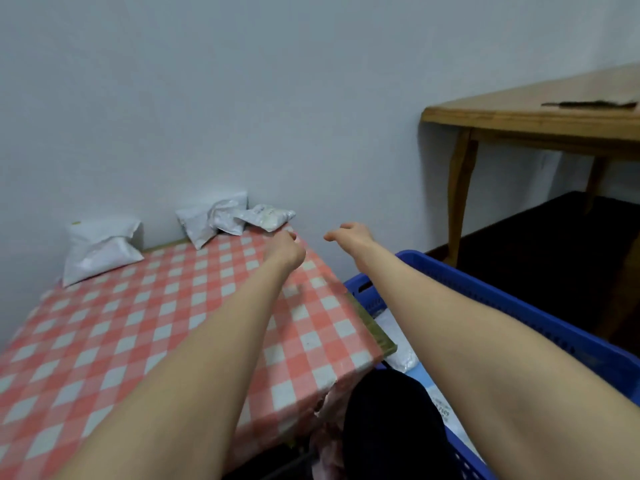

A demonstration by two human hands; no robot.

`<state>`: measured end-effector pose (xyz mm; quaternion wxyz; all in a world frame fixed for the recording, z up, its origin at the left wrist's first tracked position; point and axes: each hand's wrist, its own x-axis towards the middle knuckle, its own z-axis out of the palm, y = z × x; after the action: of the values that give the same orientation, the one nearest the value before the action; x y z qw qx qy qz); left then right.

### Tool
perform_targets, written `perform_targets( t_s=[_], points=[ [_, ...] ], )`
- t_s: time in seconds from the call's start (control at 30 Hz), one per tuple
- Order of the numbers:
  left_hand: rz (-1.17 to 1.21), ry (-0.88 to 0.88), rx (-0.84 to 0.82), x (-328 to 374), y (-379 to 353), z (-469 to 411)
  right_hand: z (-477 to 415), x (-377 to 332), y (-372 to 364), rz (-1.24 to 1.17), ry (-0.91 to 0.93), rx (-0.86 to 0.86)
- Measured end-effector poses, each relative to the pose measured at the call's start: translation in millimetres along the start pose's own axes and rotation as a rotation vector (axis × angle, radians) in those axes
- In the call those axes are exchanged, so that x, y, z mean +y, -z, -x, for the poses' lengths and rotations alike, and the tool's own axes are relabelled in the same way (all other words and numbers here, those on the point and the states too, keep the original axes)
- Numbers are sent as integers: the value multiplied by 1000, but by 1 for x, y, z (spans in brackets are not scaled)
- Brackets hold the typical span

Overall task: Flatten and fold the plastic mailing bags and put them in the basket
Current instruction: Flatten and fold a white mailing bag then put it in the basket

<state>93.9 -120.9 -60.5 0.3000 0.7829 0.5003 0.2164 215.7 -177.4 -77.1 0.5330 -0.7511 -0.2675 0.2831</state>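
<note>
Checked table (138,323): both hands (284,249) near white mailing bags (242,216).

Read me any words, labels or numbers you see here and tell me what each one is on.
None can be read for sure.
Bag in the basket: a label with small printed digits, upside down and too blurred to read.
Bag nearest the left hand: faint dark print, too small and blurred to read.
Other bags by the wall: no print visible.
Basket and tablecloth: no text.
</note>
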Motion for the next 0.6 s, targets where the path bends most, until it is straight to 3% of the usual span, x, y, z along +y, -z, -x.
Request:
perform_targets(
  t_s=[0.6],
  points=[
    [-27, 155, 152, -100, 69, -76, -46, -42, -143, 146, 88, -181]
  ],
)
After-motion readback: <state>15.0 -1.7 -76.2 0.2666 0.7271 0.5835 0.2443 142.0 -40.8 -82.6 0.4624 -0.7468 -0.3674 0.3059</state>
